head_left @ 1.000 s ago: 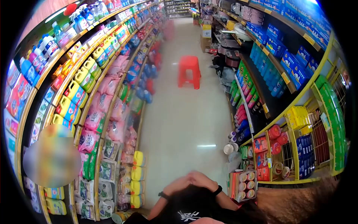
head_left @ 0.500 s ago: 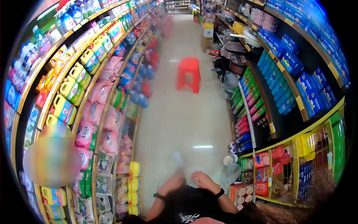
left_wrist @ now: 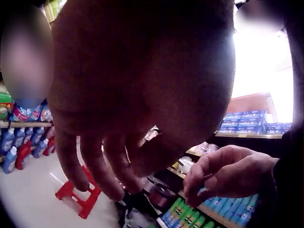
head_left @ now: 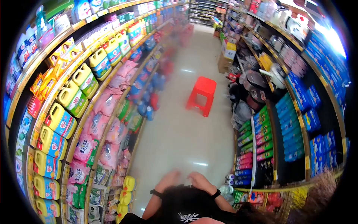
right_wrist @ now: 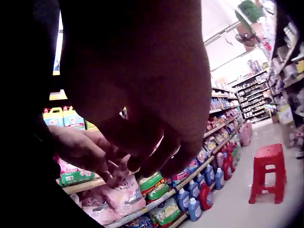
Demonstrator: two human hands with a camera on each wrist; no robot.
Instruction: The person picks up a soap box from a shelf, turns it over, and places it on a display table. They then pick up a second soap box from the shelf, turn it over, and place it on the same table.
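In the head view my left hand (head_left: 168,180) and right hand (head_left: 201,181) are in front of my black shirt, a small gap between them. The left wrist view shows my left hand from close up, its fingers (left_wrist: 102,175) hanging loosely bent with nothing in them. Beside it, the right hand (left_wrist: 228,172) has its fingers loosely curled. From the right wrist, the right hand (right_wrist: 152,104) looks dark and near, with the left hand (right_wrist: 83,147) behind it. A red plastic stool (head_left: 202,95) stands on the floor ahead.
Shelves line both sides of the aisle (head_left: 179,145). On the left are yellow jugs (head_left: 48,142), pink bags (head_left: 85,149) and blue bottles (head_left: 149,112). To the right are teal packs (head_left: 289,127), blue boxes (head_left: 322,147) and cookware. A carton (head_left: 226,61) stands farther along.
My hands were together a second ago, then separated with the left one blurred; now they are slightly apart. The head view has shifted, putting the stool farther right and lower.
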